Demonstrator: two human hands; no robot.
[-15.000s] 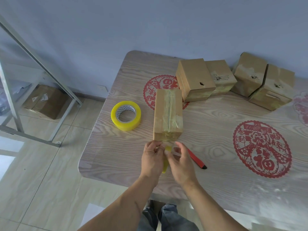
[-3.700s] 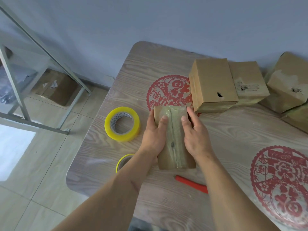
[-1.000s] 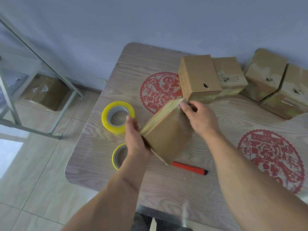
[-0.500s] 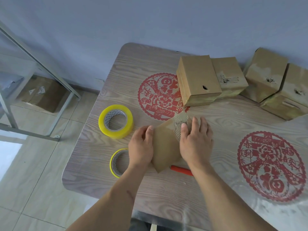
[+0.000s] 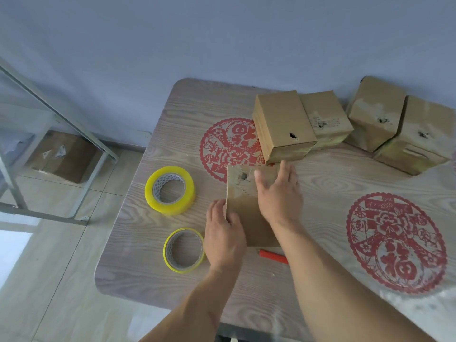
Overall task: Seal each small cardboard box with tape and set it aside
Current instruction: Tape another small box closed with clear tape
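— Where is the box being worked on?

— The cardboard box (image 5: 246, 208) is laid flat on the table (image 5: 153, 272), just right of the thick tape roll (image 5: 170, 190). Its near right part is covered by the right hand (image 5: 278, 198), whose fingers are laid fairly straight and slightly spread on the top face. A ragged hole is seen near the far left corner.

— And the left hand (image 5: 223, 236)?

— It is placed at the box's near left edge; whether the fingers are curled round that edge cannot be told, since they are hidden behind the hand and box.

— Anything else cut off?

— A red cutter (image 5: 272, 256) is half hidden under the right forearm. A thinner tape roll (image 5: 183, 250) lies just left of the left hand. Beyond the box, four cartons (image 5: 283, 124) are lined up by the wall, the rightmost partly out of frame.
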